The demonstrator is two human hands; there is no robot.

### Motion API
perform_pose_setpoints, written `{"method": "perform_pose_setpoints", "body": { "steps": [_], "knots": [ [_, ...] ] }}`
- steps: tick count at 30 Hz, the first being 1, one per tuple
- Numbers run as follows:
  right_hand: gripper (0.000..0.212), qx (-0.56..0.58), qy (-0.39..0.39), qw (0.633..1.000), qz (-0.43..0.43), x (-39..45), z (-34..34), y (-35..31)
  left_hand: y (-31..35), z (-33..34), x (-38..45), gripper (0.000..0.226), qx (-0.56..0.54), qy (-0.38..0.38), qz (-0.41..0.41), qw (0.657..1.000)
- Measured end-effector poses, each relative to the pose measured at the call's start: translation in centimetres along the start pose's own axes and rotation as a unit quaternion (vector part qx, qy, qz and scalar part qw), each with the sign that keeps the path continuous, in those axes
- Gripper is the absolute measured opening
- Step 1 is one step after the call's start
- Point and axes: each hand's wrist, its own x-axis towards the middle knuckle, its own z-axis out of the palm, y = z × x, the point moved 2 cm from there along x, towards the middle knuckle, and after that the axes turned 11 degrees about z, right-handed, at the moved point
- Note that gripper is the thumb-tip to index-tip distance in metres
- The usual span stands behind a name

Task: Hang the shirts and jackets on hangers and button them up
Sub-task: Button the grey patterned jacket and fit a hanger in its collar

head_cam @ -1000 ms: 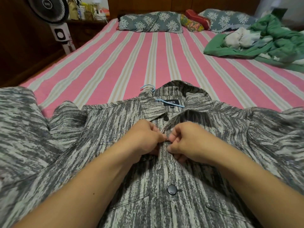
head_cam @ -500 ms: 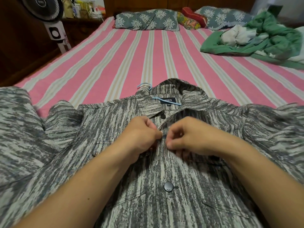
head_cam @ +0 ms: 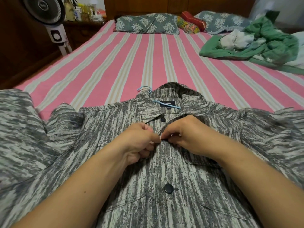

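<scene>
The left hand (head_cam: 139,142) and right hand (head_cam: 184,135) meet at the placket of a grey streaked jacket (head_cam: 189,186), each pinching the fabric edge, probably around a button hidden under the fingertips. The jacket lies spread on a pink striped bed (head_cam: 115,63) beside dark wooden walls. A green heap of clothes (head_cam: 263,45) sits far right, patterned pillows (head_cam: 148,23) at the headboard, a fan (head_cam: 47,12) far left. A blue hanger (head_cam: 144,88) pokes from the collar; one dark button (head_cam: 168,188) is fastened lower down.

You can read "SEM/R" in white letters on the dark navy neck label (head_cam: 168,104) sewn inside the grey-and-white streaked jacket's collar (head_cam: 190,97). The small tag below it is too tiny for you to read.
</scene>
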Motion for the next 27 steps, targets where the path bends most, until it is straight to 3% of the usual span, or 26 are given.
{"method": "perform_pose_setpoints", "body": {
  "steps": [6, 20, 27],
  "knots": [
    [0.013, -0.028, 0.006, 0.999, -0.028, 0.0, 0.4, 0.0, -0.4, 0.6, -0.2, 0.036, 0.073, -0.008, 0.036, 0.997],
    [0.025, -0.075, 0.013, 0.995, -0.067, -0.6, 0.2, -1.0, -0.1, -0.8, 0.2, 0.045, 0.074, -0.091, -0.009, 0.993],
    [0.024, -0.042, 0.004, 0.999, -0.012, -0.4, 0.5, -0.8, -0.1, -0.5, 0.0, 0.046, 0.066, -0.084, -0.002, 0.994]
  ]
}}
